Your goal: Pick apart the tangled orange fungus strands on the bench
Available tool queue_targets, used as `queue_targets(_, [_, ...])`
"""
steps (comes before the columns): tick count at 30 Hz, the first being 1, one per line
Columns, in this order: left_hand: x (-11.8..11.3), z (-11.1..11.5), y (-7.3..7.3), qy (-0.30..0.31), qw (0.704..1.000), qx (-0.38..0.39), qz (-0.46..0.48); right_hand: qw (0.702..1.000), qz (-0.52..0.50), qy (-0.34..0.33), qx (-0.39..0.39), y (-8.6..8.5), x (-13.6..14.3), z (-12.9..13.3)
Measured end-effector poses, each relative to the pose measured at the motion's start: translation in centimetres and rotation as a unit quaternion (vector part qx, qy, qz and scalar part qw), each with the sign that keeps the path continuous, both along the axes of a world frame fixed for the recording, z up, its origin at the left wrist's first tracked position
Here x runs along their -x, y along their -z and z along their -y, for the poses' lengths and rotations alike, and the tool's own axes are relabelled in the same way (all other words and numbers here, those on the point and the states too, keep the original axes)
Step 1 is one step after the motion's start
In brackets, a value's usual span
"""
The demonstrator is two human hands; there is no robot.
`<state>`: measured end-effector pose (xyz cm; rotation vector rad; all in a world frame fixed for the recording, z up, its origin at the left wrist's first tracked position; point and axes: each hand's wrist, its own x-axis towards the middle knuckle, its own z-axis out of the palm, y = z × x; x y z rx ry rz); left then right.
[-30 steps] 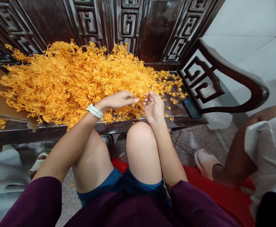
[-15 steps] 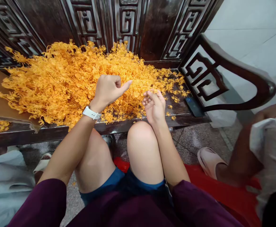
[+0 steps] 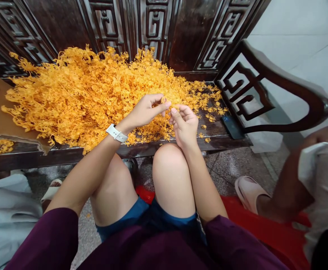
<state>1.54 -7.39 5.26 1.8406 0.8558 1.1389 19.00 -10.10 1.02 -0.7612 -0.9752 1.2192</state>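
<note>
A large heap of yellow-orange, spidery, flower-like pieces (image 3: pixel 87 93) with thin curling strands lies on the dark wooden bench (image 3: pixel 113 153). In front of the heap, my left hand (image 3: pixel 147 110), with a white-strapped watch on its wrist, pinches a small yellow-orange piece (image 3: pixel 163 100) between thumb and fingers. My right hand (image 3: pixel 186 125) meets it fingertip to fingertip, its thumb and index closed on the yellow-orange bit as well. Whether both hands grip one piece or two joined ones is partly hidden by the fingers.
Loose yellow-orange pieces are scattered rightward along the bench to a dark phone (image 3: pixel 232 126) by the curved armrest (image 3: pixel 293 82). Cardboard (image 3: pixel 9 112) leans at the left. A person's leg and pale slipper (image 3: pixel 250 191) are at the right; another person's sandal (image 3: pixel 51 190) is at the left.
My left hand has swung right and lowered from above the heap, its fingers now pinching at the right fingertips. My right hand has stayed nearly in place.
</note>
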Motion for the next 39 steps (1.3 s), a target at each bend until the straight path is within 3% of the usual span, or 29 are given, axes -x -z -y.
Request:
queue_targets(3, [-0.2,-0.3,0.2,0.008,0.998,0.027,0.063,1.0,0.008,-0.002,-0.004,0.0,0.0,0.0])
queue_targets(10, [-0.2,-0.4,0.0,0.013,0.996,0.012,0.086,0.999,0.015,-0.044,-0.005,-0.4,0.0,0.4])
queue_targets(19, [-2.0,0.9,-0.2,0.067,0.956,0.202,0.2,0.99,-0.057,-0.129,-0.002,-1.2,0.0,0.6])
queue_targets(22, [-2.2,1.1,-0.4,0.086,0.946,0.227,0.213,0.988,-0.044,-0.147,-0.004,-1.2,-0.1,0.6])
queue_targets(25, [-1.9,0.9,-0.6,0.073,0.939,0.234,0.241,0.983,-0.033,-0.17,-0.059,-1.0,-0.3,0.7])
queue_targets(29, [-0.1,0.0,-1.1,-0.007,0.936,0.234,0.263,0.944,0.03,-0.282,-0.169,-0.8,-1.0,1.3])
queue_targets(32, [1.5,-0.9,-1.0,-0.072,0.951,0.203,0.223,0.887,0.15,-0.414,-0.14,-1.0,-1.5,1.7])
queue_targets(34, [2.3,-1.3,-0.8,-0.098,0.958,0.177,0.201,0.859,0.194,-0.465,-0.096,-1.2,-1.7,1.7])
queue_targets(36, [2.7,-1.6,-0.6,-0.106,0.963,0.16,0.187,0.893,0.129,-0.427,-0.066,-1.2,-1.8,1.3])
queue_targets(39, [2.7,-1.6,-0.4,-0.093,0.97,0.151,0.167,0.974,-0.064,-0.218,-0.026,-0.9,-2.2,0.0])
